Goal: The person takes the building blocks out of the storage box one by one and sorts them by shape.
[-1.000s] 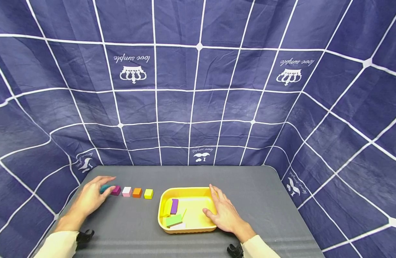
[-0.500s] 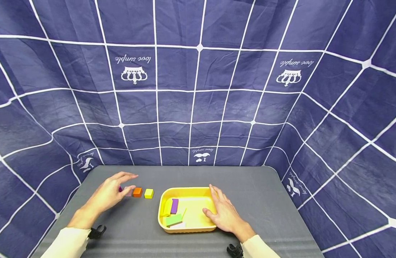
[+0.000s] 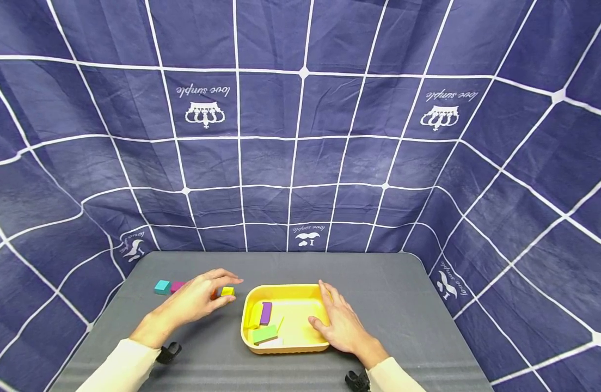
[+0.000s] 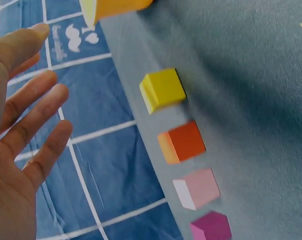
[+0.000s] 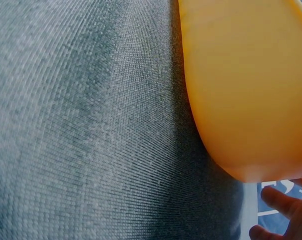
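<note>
left hand (image 3: 197,299): fingers loosely spread | right hand (image 3: 343,324): thumb apart from fingers, grip unclear

The place looks like a small enclosed workspace; blue printed cloth (image 3: 271,163) hangs behind and at both sides of a grey table (image 3: 391,296); the kind of building I cannot tell.

We see a plain cream left sleeve (image 3: 121,367) and a matching right sleeve (image 3: 393,377); a small curved black fitting (image 3: 167,353) shows at the end of each; the left hand (image 3: 200,296) and right hand (image 3: 343,322) are bare.
</note>
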`<state>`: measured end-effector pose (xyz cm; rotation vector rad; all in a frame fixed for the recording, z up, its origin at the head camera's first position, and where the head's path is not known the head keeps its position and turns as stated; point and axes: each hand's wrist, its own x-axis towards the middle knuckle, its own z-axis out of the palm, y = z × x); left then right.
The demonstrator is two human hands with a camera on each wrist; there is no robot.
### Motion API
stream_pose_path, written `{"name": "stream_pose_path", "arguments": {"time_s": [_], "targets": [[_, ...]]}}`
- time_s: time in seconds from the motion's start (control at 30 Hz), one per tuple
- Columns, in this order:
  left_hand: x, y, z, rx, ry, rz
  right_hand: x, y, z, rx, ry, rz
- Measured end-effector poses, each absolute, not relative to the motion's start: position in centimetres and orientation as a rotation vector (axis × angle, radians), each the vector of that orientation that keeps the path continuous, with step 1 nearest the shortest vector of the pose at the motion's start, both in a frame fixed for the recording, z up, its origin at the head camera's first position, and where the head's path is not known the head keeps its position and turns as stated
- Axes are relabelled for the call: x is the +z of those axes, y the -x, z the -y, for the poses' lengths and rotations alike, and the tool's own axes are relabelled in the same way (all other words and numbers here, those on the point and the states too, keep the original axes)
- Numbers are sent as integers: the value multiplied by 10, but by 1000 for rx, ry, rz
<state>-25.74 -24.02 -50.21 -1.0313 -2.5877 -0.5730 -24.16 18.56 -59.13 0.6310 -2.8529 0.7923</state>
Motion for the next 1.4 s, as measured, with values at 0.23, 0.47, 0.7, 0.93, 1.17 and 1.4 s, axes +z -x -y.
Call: {"name": "stream_pose_path", "arguments": {"time_s": [0.23, 0.47, 0.7, 0.93, 1.17, 1.4], "targets": [[-500, 258, 216, -478, 1121, 2629, -590, 242, -187, 781, -621, 2864], [-496, 264, 189, -398, 1301, 2685, -587, 242, -188, 804, -614, 2873], [-493, 268, 159, -341, 1471, 2772, -587, 242, -188, 806, -617, 2880], [-496, 274, 133, -221, 1563, 2874, -588, 243, -188, 813, -608, 2891], [-500, 277, 113, -63, 1604, 2941, -590, 243, -186, 814, -620, 2880], [-504, 285, 103, -119, 1574, 2982, -588, 243, -186, 820, -615, 2887]]}}
